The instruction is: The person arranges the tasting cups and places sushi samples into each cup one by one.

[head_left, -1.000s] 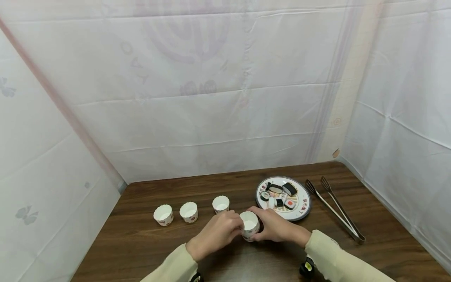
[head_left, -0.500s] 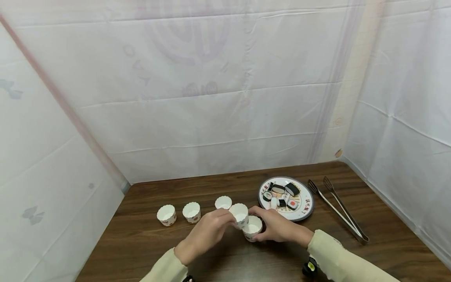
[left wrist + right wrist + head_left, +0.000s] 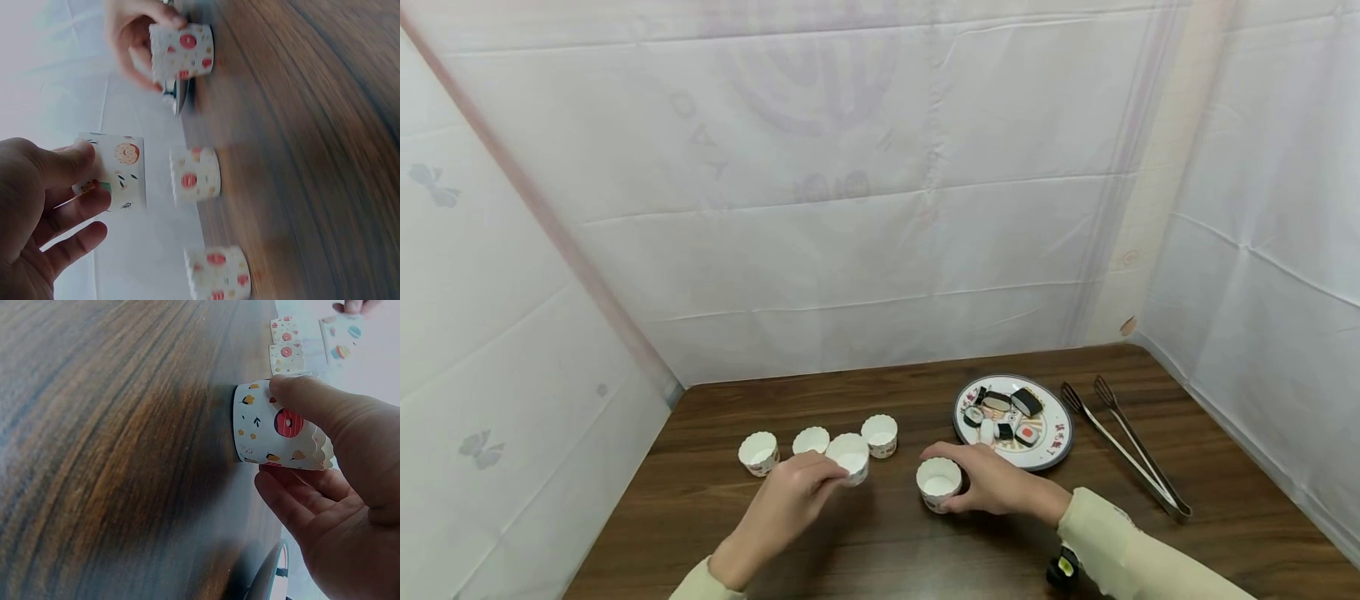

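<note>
My left hand (image 3: 820,483) pinches a white paper cup (image 3: 848,457) printed with doughnuts, held just above the table in front of a row of three like cups (image 3: 811,439). In the left wrist view my thumb and fingers grip this cup (image 3: 115,172) by its side, clear of the wood. My right hand (image 3: 964,475) curls round a second paper cup (image 3: 938,483) that stands on the table near the middle. The right wrist view shows its thumb on top of that cup (image 3: 278,428) and fingers below it.
A round plate (image 3: 1051,450) with several toy sushi pieces (image 3: 1011,417) sits behind the right hand. Metal tongs (image 3: 1123,446) lie to its right. White cloth walls close off the back and both sides of the wooden table (image 3: 880,550).
The left hand has lifted one cup off the one under the right hand and carried it left toward the row. The right hand's cup stays on the table.
</note>
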Demonstrator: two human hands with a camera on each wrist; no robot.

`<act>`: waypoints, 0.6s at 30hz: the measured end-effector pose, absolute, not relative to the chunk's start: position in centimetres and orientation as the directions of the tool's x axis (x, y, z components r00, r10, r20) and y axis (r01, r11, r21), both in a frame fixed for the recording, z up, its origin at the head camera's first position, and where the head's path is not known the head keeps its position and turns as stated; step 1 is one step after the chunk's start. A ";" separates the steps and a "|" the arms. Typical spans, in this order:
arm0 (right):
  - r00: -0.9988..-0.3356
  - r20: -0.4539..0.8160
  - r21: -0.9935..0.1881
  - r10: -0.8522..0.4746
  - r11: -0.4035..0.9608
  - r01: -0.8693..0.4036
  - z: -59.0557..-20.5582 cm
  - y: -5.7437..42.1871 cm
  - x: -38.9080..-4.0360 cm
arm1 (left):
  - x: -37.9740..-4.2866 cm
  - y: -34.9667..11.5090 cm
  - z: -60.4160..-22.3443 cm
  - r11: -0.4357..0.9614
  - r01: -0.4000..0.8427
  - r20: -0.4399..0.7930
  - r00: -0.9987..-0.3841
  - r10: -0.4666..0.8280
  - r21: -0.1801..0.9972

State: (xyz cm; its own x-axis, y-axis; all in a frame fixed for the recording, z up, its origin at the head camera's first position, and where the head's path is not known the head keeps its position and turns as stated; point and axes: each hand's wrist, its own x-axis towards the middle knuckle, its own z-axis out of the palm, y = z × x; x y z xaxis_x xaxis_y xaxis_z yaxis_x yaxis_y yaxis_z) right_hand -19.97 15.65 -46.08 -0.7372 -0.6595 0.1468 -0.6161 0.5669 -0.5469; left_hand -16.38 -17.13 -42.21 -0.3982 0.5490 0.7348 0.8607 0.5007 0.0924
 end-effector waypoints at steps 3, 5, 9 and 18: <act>-0.728 0.156 -0.541 -0.668 0.558 -0.629 -46.0 15.6 -20.0 | -15.8 -18.6 -42.2 0.561 0.823 0.734 -0.436 0.520 0.091; -0.725 0.159 -0.540 -0.671 0.556 -0.633 -46.0 15.6 -20.0 | -15.2 -19.5 -42.1 0.605 0.791 0.728 -0.468 0.501 0.093; -0.733 0.143 -0.543 -0.666 0.566 -0.620 -45.9 15.7 -20.0 | -14.2 -21.0 -41.9 0.659 0.746 0.722 -0.511 0.467 0.101; -0.746 0.109 -0.553 -0.657 0.584 -0.595 -45.7 15.6 -19.9 | -12.9 -24.6 -43.4 0.801 0.586 0.661 -0.651 0.372 0.126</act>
State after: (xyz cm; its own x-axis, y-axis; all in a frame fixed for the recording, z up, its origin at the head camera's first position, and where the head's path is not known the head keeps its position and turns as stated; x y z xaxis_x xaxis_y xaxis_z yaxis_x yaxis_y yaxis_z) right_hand -19.87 15.58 -45.67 -0.7457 -0.6574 0.1086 -0.5950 0.5836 -0.5526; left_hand -12.87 -24.58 -43.44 -0.6512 0.3722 0.6613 0.5857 0.8006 0.1263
